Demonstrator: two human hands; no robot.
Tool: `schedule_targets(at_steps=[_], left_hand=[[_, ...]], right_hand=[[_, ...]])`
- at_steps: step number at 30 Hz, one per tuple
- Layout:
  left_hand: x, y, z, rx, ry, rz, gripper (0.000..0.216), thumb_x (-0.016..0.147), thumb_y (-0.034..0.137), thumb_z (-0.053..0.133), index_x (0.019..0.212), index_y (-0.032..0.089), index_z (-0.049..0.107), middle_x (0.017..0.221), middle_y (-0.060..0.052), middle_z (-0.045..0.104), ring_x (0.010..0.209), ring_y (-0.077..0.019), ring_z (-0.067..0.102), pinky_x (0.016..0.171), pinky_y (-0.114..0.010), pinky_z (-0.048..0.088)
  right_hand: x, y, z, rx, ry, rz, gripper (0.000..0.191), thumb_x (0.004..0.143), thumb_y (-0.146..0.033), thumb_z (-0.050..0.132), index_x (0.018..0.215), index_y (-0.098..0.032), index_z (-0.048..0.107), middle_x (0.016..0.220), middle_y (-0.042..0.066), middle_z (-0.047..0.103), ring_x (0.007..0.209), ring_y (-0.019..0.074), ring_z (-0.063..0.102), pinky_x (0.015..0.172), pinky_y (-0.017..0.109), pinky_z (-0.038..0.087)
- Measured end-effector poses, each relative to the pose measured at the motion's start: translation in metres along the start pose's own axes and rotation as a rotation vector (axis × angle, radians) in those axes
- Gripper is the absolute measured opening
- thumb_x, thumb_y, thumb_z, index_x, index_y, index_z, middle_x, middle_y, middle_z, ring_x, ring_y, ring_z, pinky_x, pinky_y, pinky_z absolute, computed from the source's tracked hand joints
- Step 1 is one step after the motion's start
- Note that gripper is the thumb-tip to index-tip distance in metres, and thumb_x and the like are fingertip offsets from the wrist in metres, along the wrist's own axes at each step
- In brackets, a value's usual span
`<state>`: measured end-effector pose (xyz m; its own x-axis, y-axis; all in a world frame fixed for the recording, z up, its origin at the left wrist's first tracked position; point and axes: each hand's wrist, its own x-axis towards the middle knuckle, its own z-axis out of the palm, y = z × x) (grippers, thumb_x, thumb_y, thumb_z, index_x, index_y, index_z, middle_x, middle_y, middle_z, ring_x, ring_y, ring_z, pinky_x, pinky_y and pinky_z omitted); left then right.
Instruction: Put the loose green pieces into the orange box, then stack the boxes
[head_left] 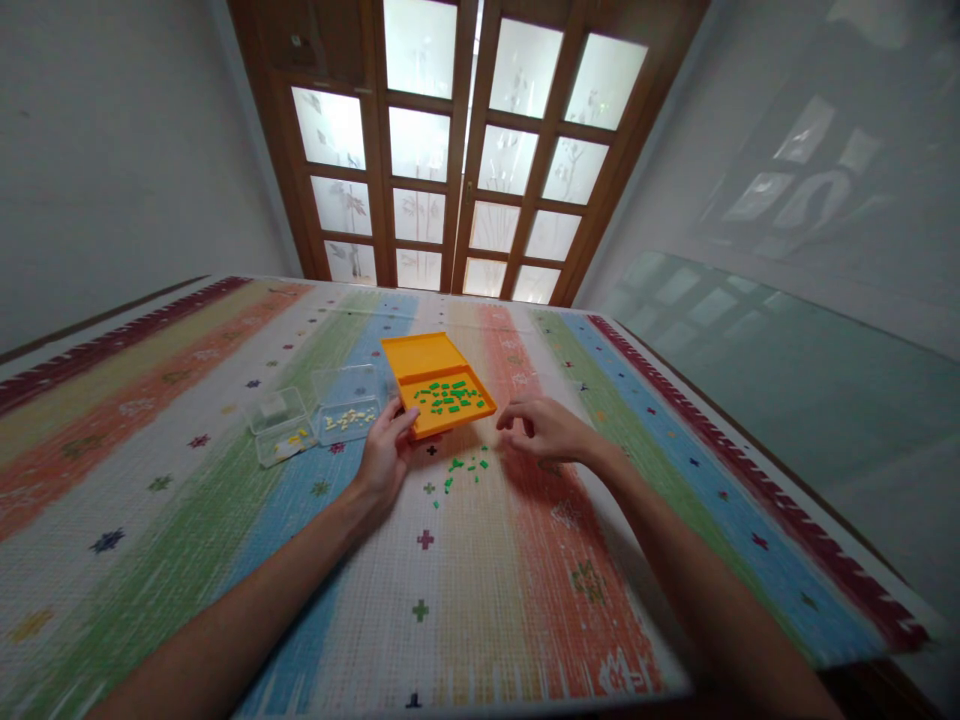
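Note:
My left hand [386, 455] grips the near left corner of an orange plastic box [452, 428], its thumb over the rim. The box is tilted a little above the tablecloth, with its hinged lid [424, 355] swung back. Inside lie many small green plastic pieces [450, 395]. More loose green pieces [456, 465] are scattered on the cloth below the box. Just right of the box hovers my right hand [544, 428], with curled fingers drawn together. Whether anything sits between those fingertips is too small to see.
Left of the box stand two clear plastic cases with raised lids. One case [345, 425] holds pale pieces, the other case [285, 445] yellow and whitish ones. A striped tablecloth [375, 620] covers the table. Glass-paned wooden doors [457, 150] rise beyond the far edge.

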<state>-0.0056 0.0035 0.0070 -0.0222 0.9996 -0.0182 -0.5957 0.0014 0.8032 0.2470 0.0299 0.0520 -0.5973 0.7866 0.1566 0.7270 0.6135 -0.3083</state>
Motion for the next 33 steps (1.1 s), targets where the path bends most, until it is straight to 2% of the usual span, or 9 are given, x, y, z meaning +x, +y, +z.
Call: schedule_targets(at_steps=[2,4,6,8,13,20,33], left_hand=[[0.001,-0.001,-0.002,-0.002,-0.006,0.008,0.024,0.084,0.018,0.067,0.108,0.015,0.068,0.12,-0.012,0.073,0.098,-0.0247,0.073,0.077,-0.034,0.063],[0.002,-0.002,-0.003,-0.001,-0.014,0.01,0.025,0.084,0.018,0.067,0.109,0.015,0.067,0.121,-0.012,0.073,0.096,-0.0243,0.073,0.078,-0.035,0.063],[0.002,-0.002,-0.004,-0.001,-0.016,0.011,0.025,0.085,0.018,0.068,0.109,0.015,0.067,0.121,-0.012,0.073,0.097,-0.0241,0.073,0.08,-0.035,0.063],[0.002,-0.002,-0.004,-0.004,-0.013,0.011,0.024,0.084,0.018,0.068,0.109,0.015,0.067,0.121,-0.012,0.073,0.098,-0.024,0.073,0.081,-0.035,0.062],[0.002,-0.002,-0.004,0.017,-0.015,0.013,0.026,0.084,0.019,0.067,0.11,0.015,0.067,0.121,-0.013,0.073,0.098,-0.0249,0.073,0.078,-0.035,0.063],[0.002,-0.002,-0.004,0.033,-0.006,0.008,0.027,0.083,0.02,0.067,0.11,0.016,0.068,0.122,-0.012,0.073,0.099,-0.0251,0.073,0.079,-0.035,0.062],[0.0,-0.001,-0.001,0.029,-0.022,0.024,0.027,0.082,0.021,0.07,0.108,0.015,0.067,0.122,-0.012,0.072,0.099,-0.0255,0.073,0.078,-0.036,0.062]], right_hand=[[-0.004,0.0,0.011,0.024,-0.07,-0.016,0.021,0.084,-0.025,0.071,0.104,-0.017,0.076,0.101,0.009,0.071,0.084,0.0182,0.064,0.076,0.03,0.046],[-0.007,-0.002,0.021,0.04,-0.107,-0.007,0.036,0.084,-0.037,0.077,0.114,-0.018,0.074,0.109,0.01,0.068,0.089,0.0199,0.064,0.078,0.03,0.047],[-0.008,-0.004,0.028,0.045,-0.134,0.008,0.044,0.081,-0.044,0.081,0.116,-0.018,0.073,0.11,0.01,0.066,0.09,0.0202,0.063,0.078,0.03,0.047],[-0.007,-0.008,0.031,0.031,-0.161,0.016,0.039,0.083,-0.045,0.08,0.111,-0.018,0.073,0.109,0.009,0.065,0.087,0.0193,0.062,0.076,0.029,0.046],[-0.006,-0.014,0.037,-0.02,-0.177,0.031,0.019,0.093,-0.033,0.067,0.104,-0.018,0.074,0.107,0.009,0.063,0.085,0.0182,0.061,0.077,0.03,0.045],[-0.011,-0.007,0.048,0.034,-0.111,0.012,0.018,0.094,-0.017,0.061,0.106,-0.018,0.075,0.106,0.01,0.066,0.091,0.0185,0.063,0.081,0.029,0.046],[-0.016,-0.003,0.055,0.019,-0.044,-0.078,0.018,0.091,-0.01,0.058,0.097,-0.018,0.073,0.097,0.009,0.069,0.084,0.0187,0.063,0.07,0.027,0.043]])
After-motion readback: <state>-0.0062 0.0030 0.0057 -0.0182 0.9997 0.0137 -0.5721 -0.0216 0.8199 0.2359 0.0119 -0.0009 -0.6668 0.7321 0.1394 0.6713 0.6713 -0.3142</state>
